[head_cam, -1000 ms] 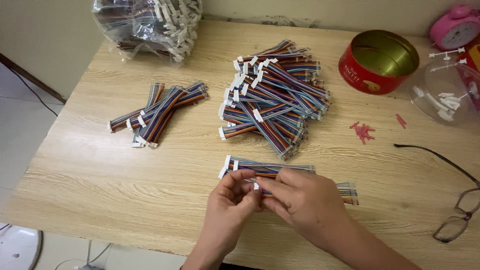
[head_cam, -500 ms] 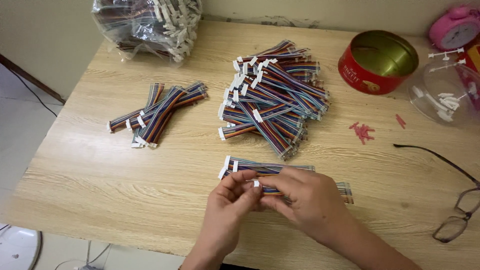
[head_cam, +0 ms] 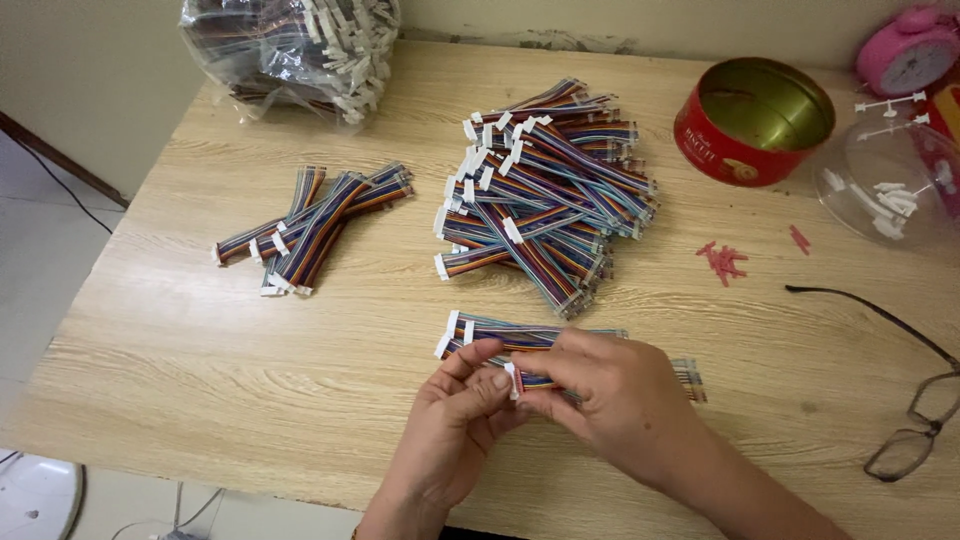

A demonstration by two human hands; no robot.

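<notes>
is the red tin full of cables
No, the red tin stands open and empty, its gold inside bare; the cables lie in a big pile beside it.

A clear crinkled plastic bag [head_cam: 290, 50], stuffed with rainbow ribbon cables and white connectors, sits at the far left corner of the pale wood-grain worktop [head_cam: 200, 340]. At the far right stands an open round red metal tin [head_cam: 752, 120] with a gold inside, its printed label facing forward. Just right of it lies a clear plastic dome-shaped lid [head_cam: 885, 180].

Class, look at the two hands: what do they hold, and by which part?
Both the left hand and right hand pinch a multicoloured ribbon cable at its white connector end.
</notes>
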